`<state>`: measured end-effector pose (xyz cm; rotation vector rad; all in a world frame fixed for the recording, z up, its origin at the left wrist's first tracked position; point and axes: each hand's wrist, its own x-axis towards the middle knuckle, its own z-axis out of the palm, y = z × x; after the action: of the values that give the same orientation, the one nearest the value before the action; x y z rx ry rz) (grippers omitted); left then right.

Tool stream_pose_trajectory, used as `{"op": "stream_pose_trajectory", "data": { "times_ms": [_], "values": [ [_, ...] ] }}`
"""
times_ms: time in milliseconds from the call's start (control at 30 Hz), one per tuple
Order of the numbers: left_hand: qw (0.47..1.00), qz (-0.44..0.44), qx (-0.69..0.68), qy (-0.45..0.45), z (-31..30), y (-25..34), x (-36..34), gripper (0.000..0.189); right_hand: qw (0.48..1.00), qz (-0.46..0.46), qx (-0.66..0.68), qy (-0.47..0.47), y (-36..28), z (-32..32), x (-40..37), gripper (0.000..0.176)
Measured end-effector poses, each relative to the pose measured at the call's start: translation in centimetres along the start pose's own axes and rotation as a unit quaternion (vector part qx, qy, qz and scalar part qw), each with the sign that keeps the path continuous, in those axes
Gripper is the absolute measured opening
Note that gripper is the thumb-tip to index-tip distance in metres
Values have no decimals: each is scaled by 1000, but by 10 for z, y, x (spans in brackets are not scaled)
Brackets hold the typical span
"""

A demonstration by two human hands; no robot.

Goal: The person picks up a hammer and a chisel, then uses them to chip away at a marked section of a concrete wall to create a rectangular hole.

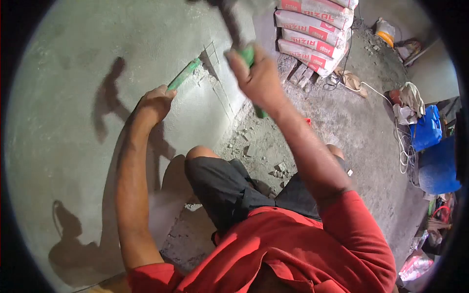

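Note:
My left hand (155, 103) is closed around the lower end of a green chisel (184, 74). The chisel slants up to the right, its far end at a chipped patch (204, 73) in the grey plastered wall (63, 132). Thin lines are scored into the plaster around that patch. Raised to the right of the chisel, my right hand (261, 80) grips a hammer (231, 23) by its green handle. The hammer's head is blurred and partly cut off at the top edge, apart from the chisel.
Broken plaster chips (281, 171) litter the floor between my knees. Stacked cement bags (312, 36) rest on wooden slats (300, 73) beyond my right hand. A white cord (378, 93), a blue jerrycan (427, 128) and a blue drum (439, 166) are at the right.

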<state>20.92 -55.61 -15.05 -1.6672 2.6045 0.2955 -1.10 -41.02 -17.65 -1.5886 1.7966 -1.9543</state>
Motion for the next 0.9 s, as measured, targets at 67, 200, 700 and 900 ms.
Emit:
{"op": "stream_pose_trajectory", "data": {
  "times_ms": [67,200,700,900],
  "values": [
    [1000,6,-2,12,13,-5,0,44,977,97,-110,-156,51,23,-21,54],
    [994,74,22,81,39,-19,4,39,979,103,-115,-130,114,31,-41,51],
    [958,65,-144,241,148,36,-46,29,962,237,110,-74,35,-55,-59,46],
    [938,33,-261,227,151,29,-19,33,961,226,104,-117,30,-50,-57,49]
  ]
}}
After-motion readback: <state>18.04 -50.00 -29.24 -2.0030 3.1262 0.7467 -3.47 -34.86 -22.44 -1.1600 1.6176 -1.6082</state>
